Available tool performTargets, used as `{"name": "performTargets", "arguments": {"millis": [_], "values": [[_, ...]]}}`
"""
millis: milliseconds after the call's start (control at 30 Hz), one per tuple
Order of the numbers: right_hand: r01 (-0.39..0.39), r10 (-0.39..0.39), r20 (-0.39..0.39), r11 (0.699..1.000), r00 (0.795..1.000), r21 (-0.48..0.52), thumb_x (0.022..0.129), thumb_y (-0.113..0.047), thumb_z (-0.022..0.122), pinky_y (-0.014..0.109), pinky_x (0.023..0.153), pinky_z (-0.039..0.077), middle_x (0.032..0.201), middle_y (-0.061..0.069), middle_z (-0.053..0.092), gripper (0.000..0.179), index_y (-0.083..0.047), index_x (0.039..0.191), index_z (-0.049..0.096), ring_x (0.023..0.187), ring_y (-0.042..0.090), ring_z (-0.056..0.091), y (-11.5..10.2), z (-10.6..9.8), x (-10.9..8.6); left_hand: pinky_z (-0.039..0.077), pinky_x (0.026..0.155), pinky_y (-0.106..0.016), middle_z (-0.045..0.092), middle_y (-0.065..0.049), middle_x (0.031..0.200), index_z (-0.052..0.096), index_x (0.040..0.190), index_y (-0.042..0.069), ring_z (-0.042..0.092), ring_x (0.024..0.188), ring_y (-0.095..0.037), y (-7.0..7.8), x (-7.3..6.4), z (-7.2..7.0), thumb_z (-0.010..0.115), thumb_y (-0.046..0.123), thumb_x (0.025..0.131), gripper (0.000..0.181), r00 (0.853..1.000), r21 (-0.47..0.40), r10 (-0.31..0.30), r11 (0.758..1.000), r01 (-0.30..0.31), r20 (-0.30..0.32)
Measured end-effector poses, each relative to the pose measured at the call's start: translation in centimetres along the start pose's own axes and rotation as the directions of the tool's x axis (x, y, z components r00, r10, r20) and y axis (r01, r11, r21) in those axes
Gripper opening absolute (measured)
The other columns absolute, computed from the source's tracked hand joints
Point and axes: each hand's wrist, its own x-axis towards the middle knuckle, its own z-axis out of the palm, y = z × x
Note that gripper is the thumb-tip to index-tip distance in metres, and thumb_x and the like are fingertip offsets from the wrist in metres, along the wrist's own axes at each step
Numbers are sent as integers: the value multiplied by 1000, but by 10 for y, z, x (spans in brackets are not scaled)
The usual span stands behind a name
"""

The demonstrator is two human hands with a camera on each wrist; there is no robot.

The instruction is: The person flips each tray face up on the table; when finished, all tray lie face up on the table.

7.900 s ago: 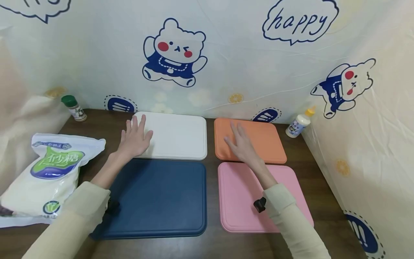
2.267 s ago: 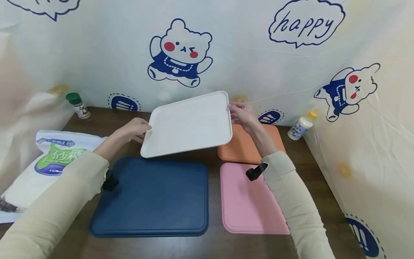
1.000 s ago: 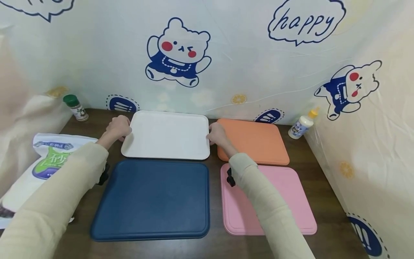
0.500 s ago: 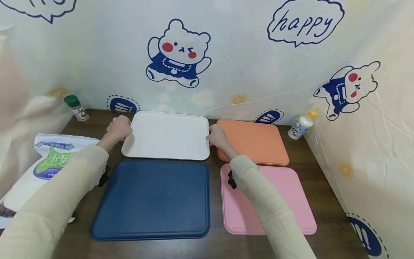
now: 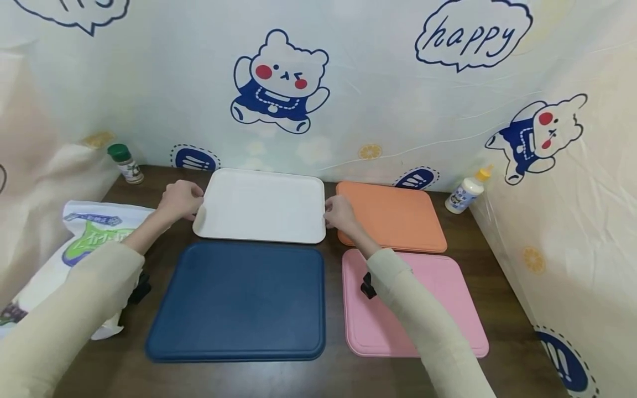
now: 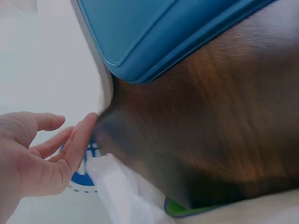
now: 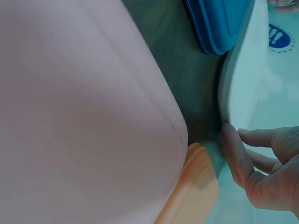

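Note:
A white rectangular tray (image 5: 264,207) with rounded corners lies flat at the back of the table. My left hand (image 5: 182,199) is at its left edge. In the left wrist view, the fingers (image 6: 84,135) touch the rim, while the thumb stands apart from them. At the tray's right edge, my right hand (image 5: 340,213) has thumb and index finger close together on the rim. The right wrist view shows that index finger (image 7: 238,151) against the tray's corner. In front lies a dark blue tray (image 5: 239,304); an orange tray (image 5: 393,215) and a pink tray (image 5: 443,298) lie to the right.
A white bag (image 5: 94,232) with a green and purple print lies at the left, partly behind the left sleeve. A green-capped jar (image 5: 128,166) stands at the back left. A yellow-tipped bottle (image 5: 464,192) is at the back right. Patterned cloth walls enclose the table (image 5: 502,331).
Earlier both hands hovered open over the trays, then held the white tray raised and tilted. It has since come down flat at the back. Over the last second little has moved.

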Motion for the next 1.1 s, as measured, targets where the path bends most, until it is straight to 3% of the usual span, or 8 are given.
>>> {"name": "performTargets", "arguments": {"millis": [100, 200, 333, 433, 600, 800, 1000, 1100], "values": [[-12, 12, 5, 998, 1000, 69, 90, 10, 54, 37, 65, 58, 97, 26, 65, 38, 14, 128, 52, 76, 36, 69, 1, -10, -17, 54, 51, -34, 59, -35, 102, 56, 114, -16, 67, 61, -27, 11, -21, -4, 52, 8, 94, 32, 998, 2, 70, 998, -70, -8], [23, -24, 17, 995, 1000, 98, 90, 10, 56, 37, 61, 58, 93, 28, 66, 37, 15, 126, 53, 71, 36, 69, 1, -19, -40, 52, 50, -35, 63, -33, 98, 58, 114, -14, 65, 59, -24, 20, -50, -7, 55, 10, 95, 31, 991, 15, 132, 991, -132, -17], [51, -60, 91, 994, 994, 95, 89, 9, 60, 34, 56, 57, 88, 28, 65, 31, 15, 119, 58, 67, 34, 68, -1, -24, -72, 52, 56, -43, 66, -27, 90, 62, 109, -13, 65, 66, -29, 22, -98, -4, 60, 11, 94, 29, 978, 74, 205, 977, -201, -47], [68, -76, 150, 996, 986, 62, 88, 8, 63, 33, 56, 57, 87, 24, 65, 30, 15, 117, 59, 69, 34, 68, -1, -22, -92, 51, 58, -45, 67, -22, 84, 64, 105, -12, 64, 71, -31, 18, -133, 0, 65, 12, 91, 28, 973, 125, 222, 969, -213, -62], [77, -83, 197, 996, 977, 36, 88, 8, 63, 33, 55, 57, 84, 19, 66, 29, 15, 116, 59, 68, 33, 68, -3, -13, -109, 49, 55, -43, 68, -14, 77, 63, 104, -11, 64, 67, -30, 3, -179, 5, 70, 16, 88, 32, 985, 153, 163, 976, -153, -60], [74, -83, 262, 996, 961, 43, 89, 4, 65, 33, 56, 57, 82, 14, 63, 32, 15, 118, 58, 67, 30, 68, -4, -1, -112, 50, 54, -42, 67, -14, 78, 57, 110, -17, 63, 66, -26, -9, -208, 16, 68, 22, 90, 45, 1000, 166, 15, 986, -17, 15], [23, -45, 271, 996, 961, 81, 88, 3, 67, 31, 55, 57, 87, 14, 59, 36, 15, 120, 56, 70, 28, 67, -4, 7, -108, 52, 57, -45, 65, -17, 79, 54, 109, -22, 62, 67, -27, -19, -215, 26, 69, 26, 89, 54, 993, 219, -73, 974, 50, 95], [6, -35, 265, 994, 964, 112, 87, 4, 67, 32, 54, 57, 86, 15, 56, 37, 16, 120, 55, 69, 30, 67, -3, 10, -107, 49, 54, -41, 62, -10, 72, 57, 104, -20, 58, 62, -22, -25, -215, 27, 68, 26, 89, 49, 989, 225, -80, 973, 51, 122]]}}
